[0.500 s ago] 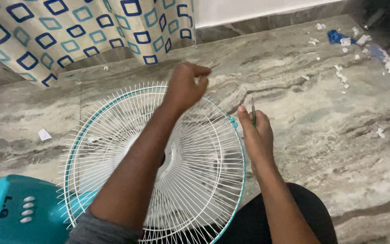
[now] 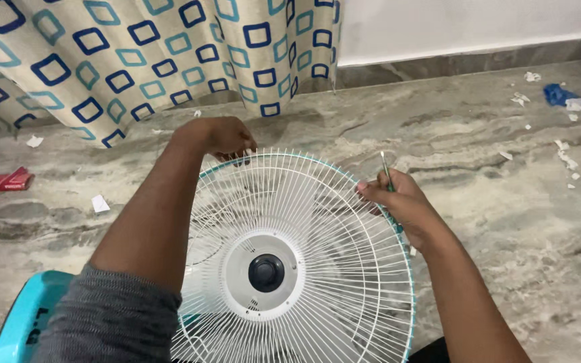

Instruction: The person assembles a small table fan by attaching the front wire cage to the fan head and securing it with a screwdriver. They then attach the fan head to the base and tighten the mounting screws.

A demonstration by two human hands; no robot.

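A round white wire fan guard point(image 2: 317, 222) with a teal rim lies in front of me, its white hub and black centre cap point(image 2: 266, 272) showing. My left hand point(image 2: 222, 138) curls over the guard's far top edge and grips the rim. My right hand point(image 2: 398, 198) rests on the right side of the rim and holds a thin green-handled screwdriver point(image 2: 386, 168) pointing upward. The fan's teal base point(image 2: 25, 319) shows at the lower left, partly hidden by my grey sleeve.
The marble-patterned floor point(image 2: 492, 222) carries scraps of white paper point(image 2: 563, 158) and a blue wrapper point(image 2: 559, 94) at the far right. A patterned curtain point(image 2: 136, 54) hangs behind. A red packet point(image 2: 8, 180) lies at the left edge.
The fan guard has shifted right and its hub has come into view. My left hand moved left and down onto the top rim. My right hand keeps the screwdriver.
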